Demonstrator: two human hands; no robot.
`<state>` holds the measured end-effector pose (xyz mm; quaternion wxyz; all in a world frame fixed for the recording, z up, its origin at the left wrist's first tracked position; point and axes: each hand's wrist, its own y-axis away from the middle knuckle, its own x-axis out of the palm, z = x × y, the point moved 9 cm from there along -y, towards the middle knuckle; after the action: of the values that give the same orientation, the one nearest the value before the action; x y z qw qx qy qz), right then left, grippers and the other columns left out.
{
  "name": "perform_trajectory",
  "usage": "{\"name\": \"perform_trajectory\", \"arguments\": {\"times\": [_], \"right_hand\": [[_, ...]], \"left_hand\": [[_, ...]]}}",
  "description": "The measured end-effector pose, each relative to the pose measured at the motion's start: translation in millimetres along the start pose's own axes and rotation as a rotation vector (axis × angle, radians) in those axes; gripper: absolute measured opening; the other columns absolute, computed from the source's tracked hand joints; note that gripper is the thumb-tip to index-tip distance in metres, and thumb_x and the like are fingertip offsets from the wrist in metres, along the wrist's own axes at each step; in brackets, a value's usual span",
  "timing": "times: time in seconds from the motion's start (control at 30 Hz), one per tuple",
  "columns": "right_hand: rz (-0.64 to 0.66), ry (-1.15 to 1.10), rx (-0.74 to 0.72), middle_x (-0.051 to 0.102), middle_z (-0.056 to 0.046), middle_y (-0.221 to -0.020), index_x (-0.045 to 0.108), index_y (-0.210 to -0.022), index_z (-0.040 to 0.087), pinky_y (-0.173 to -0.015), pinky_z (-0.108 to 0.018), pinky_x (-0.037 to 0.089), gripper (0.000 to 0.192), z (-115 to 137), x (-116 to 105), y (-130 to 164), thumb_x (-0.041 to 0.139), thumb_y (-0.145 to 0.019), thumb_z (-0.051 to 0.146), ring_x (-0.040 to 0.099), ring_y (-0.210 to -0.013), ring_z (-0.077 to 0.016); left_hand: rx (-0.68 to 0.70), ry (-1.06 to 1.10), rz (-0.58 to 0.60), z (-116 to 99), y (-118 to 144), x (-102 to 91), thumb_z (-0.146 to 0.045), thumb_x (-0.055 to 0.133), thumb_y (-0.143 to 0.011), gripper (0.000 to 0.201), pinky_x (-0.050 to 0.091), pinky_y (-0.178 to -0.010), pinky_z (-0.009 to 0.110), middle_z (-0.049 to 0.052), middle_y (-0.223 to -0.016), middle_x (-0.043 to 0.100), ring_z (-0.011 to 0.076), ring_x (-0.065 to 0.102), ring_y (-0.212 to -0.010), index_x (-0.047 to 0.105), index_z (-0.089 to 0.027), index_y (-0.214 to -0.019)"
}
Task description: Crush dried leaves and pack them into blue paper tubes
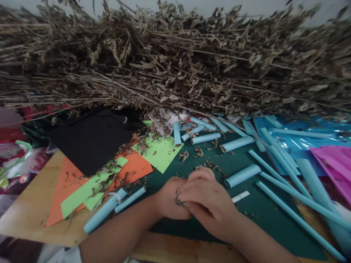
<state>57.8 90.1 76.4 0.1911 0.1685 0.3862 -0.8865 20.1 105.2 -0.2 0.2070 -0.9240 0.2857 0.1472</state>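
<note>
At the desk's [30, 215] near edge, the left hand [170, 199] and right hand [208, 202] press together, each grip closed on a bit of dried leaf [179, 201]. Beyond lie blue paper rolls [241, 175], then a dried-plant heap [175, 62].

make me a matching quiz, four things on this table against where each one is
Things:
1. black sheet
2. pink sheet
3. dried stalks
4. hands

Places:
A. far right
B. across the back
C. near the front, on the green mat
D. left of centre, above the orange paper

Pairs: 1-D, 2-A, 3-B, 4-C
</note>
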Motion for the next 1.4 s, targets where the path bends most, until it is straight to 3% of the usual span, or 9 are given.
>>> {"name": "perform_trajectory", "arguments": {"times": [0.3, 0.43, 0.53, 0.63, 0.73, 0.83, 1.07, 1.27, 1.4], "right_hand": [[0.304, 0.372, -0.009, 0.051, 0.0, -0.114, 0.058, -0.072, 0.021, -0.08, -0.042, 0.032, 0.011, 4, 13, 7, 0.049, -0.069, 0.026, 0.038, -0.103, -0.0257], [0.475, 0.507, 0.014, 0.043, 0.002, -0.123, 0.058, -0.069, 0.023, -0.086, -0.048, 0.025, 0.017, 8, 15, 0, 0.05, -0.069, 0.038, 0.034, -0.11, -0.03], [0.409, 0.492, -0.033, 0.048, -0.001, -0.118, 0.059, -0.079, 0.024, -0.086, -0.043, 0.03, 0.017, 9, -5, -19, 0.045, -0.074, 0.033, 0.04, -0.107, -0.0257], [0.254, 0.534, 0.096, 0.055, -0.007, -0.103, 0.058, -0.085, 0.021, -0.078, -0.035, 0.038, 0.023, -26, -31, -38, 0.037, -0.081, 0.029, 0.048, -0.097, -0.0208], [0.515, 0.765, 0.387, 0.055, -0.007, -0.102, 0.055, -0.098, 0.022, -0.075, -0.041, 0.038, 0.027, -92, -13, -32, 0.044, -0.078, 0.035, 0.048, -0.094, -0.0252], [0.66, 0.849, 0.474, 0.055, -0.006, -0.101, 0.054, -0.099, 0.024, -0.071, -0.043, 0.039, 0.029, -126, 14, -21, 0.049, -0.074, 0.038, 0.048, -0.093, -0.0279], [0.616, 0.829, 0.501, 0.057, -0.008, -0.075, 0.057, -0.077, 0.016, -0.057, -0.029, 0.037, 0.013, -134, 38, -19, 0.049, -0.074, 0.026, 0.054, -0.072, -0.0209], [0.519, 0.607, 0.492, 0.058, -0.001, -0.068, 0.054, -0.072, 0.018, -0.055, -0.022, 0.039, 0.011, -122, 20, -18, 0.045, -0.077, 0.024, 0.054, -0.064, -0.0128], [0.157, 0.285, 0.439, 0.058, -0.001, -0.071, 0.05, -0.078, 0.019, -0.052, -0.021, 0.043, 0.014, -75, -8, -14, 0.042, -0.08, 0.029, 0.055, -0.062, -0.0114]], "left_hand": [[0.111, 0.227, -0.011, -12, -2, -1.3, -0.028, 0.054, -0.063, 0.029, 0.046, -0.066, 0.028, 0.007, -0.076, 0.057, 0.0181, 0.056, -0.073, 0.052, -0.012, -0.087], [0.025, 0.235, -0.066, -5, -1, -4.4, -0.023, 0.051, -0.06, 0.015, 0.043, -0.052, 0.024, 0.004, -0.063, 0.054, 0.014, 0.051, -0.058, 0.049, -0.013, -0.071], [-0.038, 0.213, -0.086, 4, 2, -6.0, -0.028, 0.056, -0.057, 0.02, 0.034, -0.042, 0.02, -0.002, -0.048, 0.043, 0.0082, 0.04, -0.043, 0.041, -0.016, -0.055], [-0.1, 0.184, -0.054, 10, 5, -3.6, -0.032, 0.058, -0.057, 0.027, 0.029, -0.039, 0.019, -0.004, -0.044, 0.038, 0.0063, 0.034, -0.04, 0.037, -0.016, -0.049], [-0.087, 0.16, -0.063, 8, 5, -5.3, -0.034, 0.057, -0.058, 0.028, 0.029, -0.04, 0.019, -0.003, -0.044, 0.038, 0.0065, 0.035, -0.041, 0.037, -0.016, -0.048], [-0.064, 0.146, -0.075, 5, 5, -6.5, -0.034, 0.057, -0.059, 0.028, 0.029, -0.041, 0.019, -0.003, -0.044, 0.039, 0.0064, 0.035, -0.041, 0.037, -0.016, -0.049], [-0.057, 0.141, -0.076, 7, 5, -6.2, -0.035, 0.058, -0.059, 0.029, 0.03, -0.041, 0.018, -0.004, -0.044, 0.04, 0.0062, 0.036, -0.042, 0.038, -0.016, -0.049], [-0.076, 0.149, -0.077, 8, 7, -7.4, -0.034, 0.058, -0.059, 0.029, 0.03, -0.042, 0.018, -0.004, -0.045, 0.042, 0.0055, 0.036, -0.042, 0.038, -0.016, -0.048], [-0.135, 0.179, -0.051, 12, 7, -5.1, -0.032, 0.059, -0.059, 0.029, 0.03, -0.04, 0.016, -0.004, -0.044, 0.04, 0.0049, 0.035, -0.042, 0.038, -0.015, -0.048]]}}
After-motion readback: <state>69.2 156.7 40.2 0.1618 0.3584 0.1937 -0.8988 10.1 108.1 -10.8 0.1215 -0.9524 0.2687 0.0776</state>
